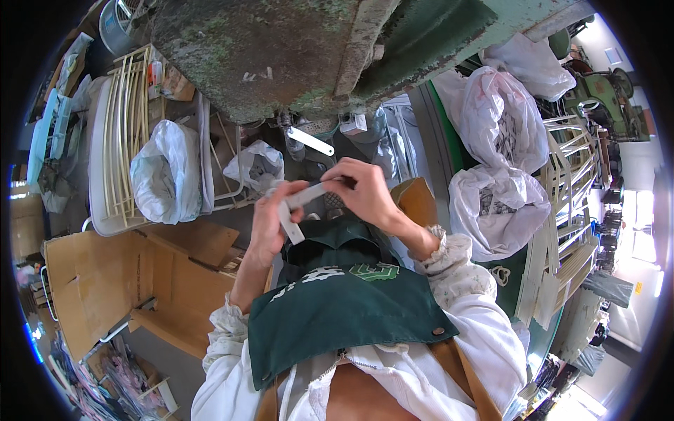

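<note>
In front of my dark green apron (pixel 337 295), both hands are on a pale grey angled bracket (pixel 289 223). My left hand (pixel 265 223) is closed around its bent part, and a short leg with a small hole sticks out downward. My right hand (pixel 364 195) pinches the far end of the longer leg between thumb and fingers. That end is partly covered by the fingers. Just beyond the hands, a white strip with a rounded, holed end (pixel 311 141) juts from beneath a large machine (pixel 260 56).
White sacks of parts stand at right (pixel 500 200) and left (pixel 166 172). An open cardboard box (pixel 105 288) sits at lower left, below a tub of long pale rods (pixel 126 140). More pale strips (pixel 562 238) are stacked at the right. The worn green machine overhangs the far side.
</note>
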Demonstrator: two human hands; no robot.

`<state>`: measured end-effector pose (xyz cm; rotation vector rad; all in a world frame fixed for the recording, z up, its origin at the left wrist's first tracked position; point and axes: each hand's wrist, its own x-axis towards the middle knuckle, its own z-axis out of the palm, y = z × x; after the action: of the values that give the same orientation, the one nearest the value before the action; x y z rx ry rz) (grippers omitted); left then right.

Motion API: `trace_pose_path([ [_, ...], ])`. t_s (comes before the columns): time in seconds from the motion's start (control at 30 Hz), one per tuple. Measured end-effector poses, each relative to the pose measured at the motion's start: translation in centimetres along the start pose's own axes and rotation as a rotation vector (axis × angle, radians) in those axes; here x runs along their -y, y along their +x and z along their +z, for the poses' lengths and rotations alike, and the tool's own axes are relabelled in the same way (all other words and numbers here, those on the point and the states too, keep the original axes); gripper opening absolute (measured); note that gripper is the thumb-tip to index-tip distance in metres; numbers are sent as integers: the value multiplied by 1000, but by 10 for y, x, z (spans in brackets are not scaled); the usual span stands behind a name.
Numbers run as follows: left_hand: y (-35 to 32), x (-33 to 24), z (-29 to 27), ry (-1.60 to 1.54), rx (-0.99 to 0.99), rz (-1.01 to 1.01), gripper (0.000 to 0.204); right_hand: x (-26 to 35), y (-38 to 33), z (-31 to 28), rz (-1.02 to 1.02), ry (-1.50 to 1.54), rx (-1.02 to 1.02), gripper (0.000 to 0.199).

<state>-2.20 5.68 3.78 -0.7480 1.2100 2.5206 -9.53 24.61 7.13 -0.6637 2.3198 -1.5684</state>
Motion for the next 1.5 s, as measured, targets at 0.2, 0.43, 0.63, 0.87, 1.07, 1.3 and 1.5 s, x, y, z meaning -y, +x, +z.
trace_pose_path([
  [0.2, 2, 38, 15, -25, -188, 322, 20, -15, -27, 42, 331, 576, -216, 11],
  [0.43, 1, 17, -15, -21, -308, 243, 20, -101, 98, 2, -228, -386, -279, 5],
  [0.63, 24, 23, -15, -256, -69, -57, 27, -253, 163, 9, -633, -987, -229, 23],
  [0.87, -4, -3, -23, -39, -86, 149, 36, -194, 151, 20, -654, -676, -227, 22],
  [1.07, 16, -22, -11, 174, -40, 221, 33, -176, 150, 2, -581, -612, -147, 22],
  [1.3, 20, -25, -15, 260, -83, 266, 30, -102, 129, -8, -60, -16, 50, 23],
  [1.5, 21, -32, -14, 257, -95, 299, 27, -105, 129, -8, -286, -205, 36, 24],
])
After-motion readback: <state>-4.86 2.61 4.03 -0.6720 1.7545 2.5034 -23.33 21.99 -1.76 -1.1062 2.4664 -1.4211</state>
